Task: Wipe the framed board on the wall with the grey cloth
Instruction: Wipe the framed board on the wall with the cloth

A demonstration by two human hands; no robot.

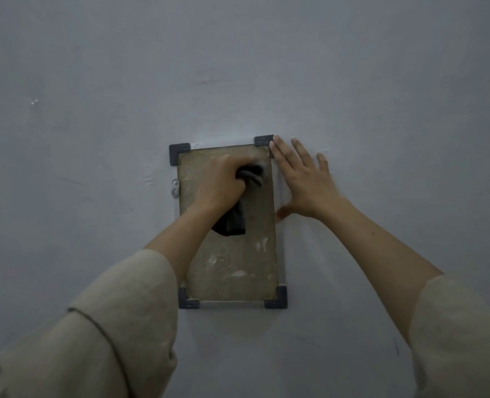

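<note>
The board is hung upright on the wall, brown and stained with pale marks, with dark corner pieces. The grey cloth is bunched against its upper part, one end hanging down.

Pretty bare otherwise: a plain grey-blue painted wall fills the whole view. A small chipped spot can be seen on the wall's upper left area. A short dark mark is found low on the wall's right side. Faint scuffs are scattered near the wall's middle.
</note>
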